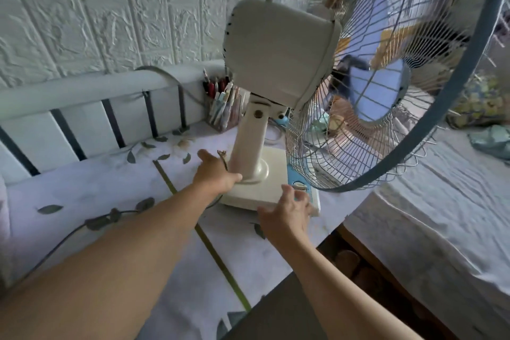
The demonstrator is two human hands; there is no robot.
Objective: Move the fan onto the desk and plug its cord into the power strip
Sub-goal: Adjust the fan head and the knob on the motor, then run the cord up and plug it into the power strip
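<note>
A cream table fan (278, 55) with a wire cage and blue blades stands upright on the desk (116, 182), which wears a pale leaf-print cloth. Its square base (265, 179) sits near the desk's right edge. My left hand (214, 171) rests against the foot of the fan's column, fingers spread. My right hand (287, 210) lies at the base's front corner by the blue control panel, fingers apart. A dark cord (63, 237) runs from behind my left arm across the cloth to the lower left. No power strip is in sight.
A clear holder full of pens (223, 107) stands behind the fan by the white slatted headboard (82, 107). A bed with a white sheet (441, 215) lies to the right, across a narrow gap. A textured white wall is behind.
</note>
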